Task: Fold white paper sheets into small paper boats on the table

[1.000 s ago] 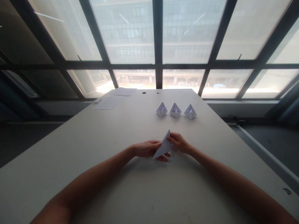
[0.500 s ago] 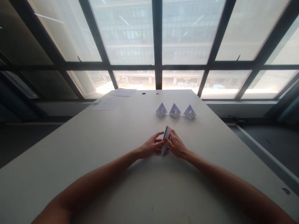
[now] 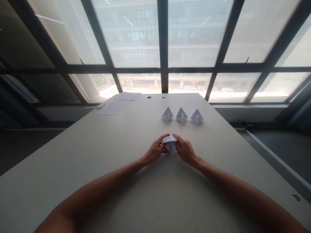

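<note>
Between my hands is a piece of folded white paper (image 3: 170, 144), partly spread, with creased faces turned toward me. My left hand (image 3: 156, 150) grips its left side, fingers bent round the edge. On the opposite side my right hand (image 3: 185, 150) pinches the paper, thumb in front and fingers partly hidden behind. Just beyond stand three folded paper boats in a row: a left boat (image 3: 167, 114), a middle boat (image 3: 181, 115) and a right boat (image 3: 196, 116), each with a pointed peak.
Flat white sheets (image 3: 127, 96) lie at the far left of the white table (image 3: 116, 136), with another sheet (image 3: 110, 109) nearer. Two small round holes sit near the far edge. Large dark-framed windows (image 3: 164, 48) rise behind the table. A small dark mark (image 3: 296, 197) shows at the right edge.
The folded paper was a narrow, flat piece seen nearly edge-on; now it is turned and spread wider. Both hands have shifted to hold its two sides. The three boats stay put.
</note>
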Tool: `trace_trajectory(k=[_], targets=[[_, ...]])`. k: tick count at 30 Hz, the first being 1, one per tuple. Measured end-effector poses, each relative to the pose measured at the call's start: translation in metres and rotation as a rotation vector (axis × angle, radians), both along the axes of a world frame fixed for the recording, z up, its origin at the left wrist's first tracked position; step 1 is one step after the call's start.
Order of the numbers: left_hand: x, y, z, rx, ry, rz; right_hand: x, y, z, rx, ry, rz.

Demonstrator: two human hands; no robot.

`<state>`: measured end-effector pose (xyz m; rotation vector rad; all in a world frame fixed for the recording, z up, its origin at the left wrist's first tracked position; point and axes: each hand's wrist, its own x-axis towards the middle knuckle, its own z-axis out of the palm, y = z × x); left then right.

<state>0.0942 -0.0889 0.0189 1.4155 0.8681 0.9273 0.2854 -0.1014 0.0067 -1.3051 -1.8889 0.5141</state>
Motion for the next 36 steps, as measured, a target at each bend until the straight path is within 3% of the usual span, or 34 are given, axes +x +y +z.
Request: trace_trajectory(k=[5,9,14,18,28,32,36], targets=[[-0.012,0.01,0.001,-0.101,-0.134,-0.109,0.012,0.009,-0.004,-0.027,0.416,0.211],[-0.018,0.014,0.0,-0.159,-0.217,-0.18,0.019,0.01,0.002,-0.005,0.422,0.292],[-0.011,0.011,-0.002,0.046,-0.011,-0.029,0.011,0.015,-0.004,-0.076,0.495,0.165],[-0.006,0.009,-0.004,0.201,0.091,-0.018,0.005,0.018,-0.009,-0.196,0.484,0.194],[-0.006,0.015,-0.003,0.269,0.312,-0.032,0.004,0.017,-0.007,-0.26,0.434,0.214],[-0.006,0.015,-0.004,0.194,0.251,0.019,0.003,0.016,-0.005,-0.278,0.495,0.185],[-0.006,0.011,0.0,0.136,0.134,0.077,-0.002,0.013,-0.005,-0.184,0.569,0.115]])
